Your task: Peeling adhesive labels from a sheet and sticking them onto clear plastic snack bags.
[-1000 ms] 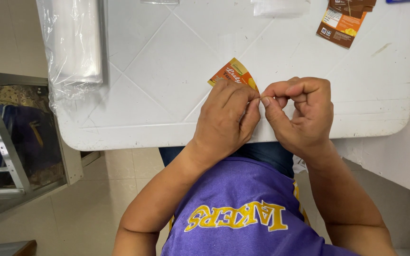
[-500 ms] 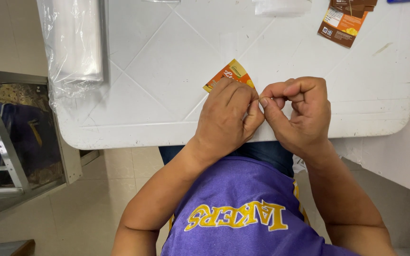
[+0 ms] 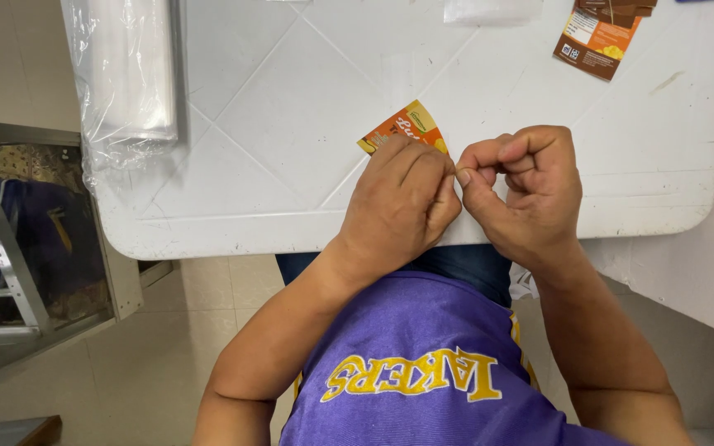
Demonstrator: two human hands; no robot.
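An orange and green paper label (image 3: 400, 125) lies on the white table (image 3: 291, 107) near its front edge. My left hand (image 3: 398, 198) covers the label's lower part, its fingers closed over it. My right hand (image 3: 526, 186) sits just to the right, thumb and forefinger pinched together at the label's right edge, touching my left fingertips. What they pinch is too small to make out.
A stack of clear plastic bags (image 3: 126, 74) lies on the table's left end. Brown and orange cards (image 3: 601, 33) sit at the far right, a clear piece (image 3: 489, 10) beside them. A metal frame (image 3: 2, 239) stands left of the table.
Both hands stay at the label, with only slight finger movement. The label has shifted a little to the left.
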